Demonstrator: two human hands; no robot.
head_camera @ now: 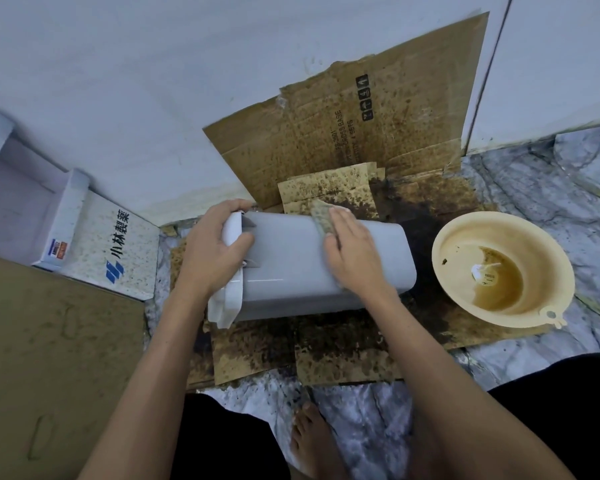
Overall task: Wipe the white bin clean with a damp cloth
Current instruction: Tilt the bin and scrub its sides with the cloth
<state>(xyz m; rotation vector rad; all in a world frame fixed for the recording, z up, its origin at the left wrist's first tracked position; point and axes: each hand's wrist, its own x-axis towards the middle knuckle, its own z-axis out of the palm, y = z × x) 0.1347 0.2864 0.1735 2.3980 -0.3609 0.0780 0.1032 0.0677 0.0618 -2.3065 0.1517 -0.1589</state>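
White bin (291, 261): lying on its side on stained cardboard (326, 344), left of basin (503, 268);
Left hand (215, 251): gripping the bin's rim, steadying it;
Right hand (354, 251): pressing cloth (321, 220) flat, fingers extended, wiping the upturned side.

The white bin (291, 265) is a tall, smooth-sided plastic container with rounded corners, tipped over onto its long side. It lies across the stained cardboard (326, 344) spread on the floor, its base end toward the cream basin (503, 268), which sits just beside it on the same cardboard. At the end away from the basin its white rim piece sticks out, tilted off the body. The damp cloth (321, 220) is a small, mottled grey-green rag, lying flat against the bin's upper side near the far edge, closer to the basin end.
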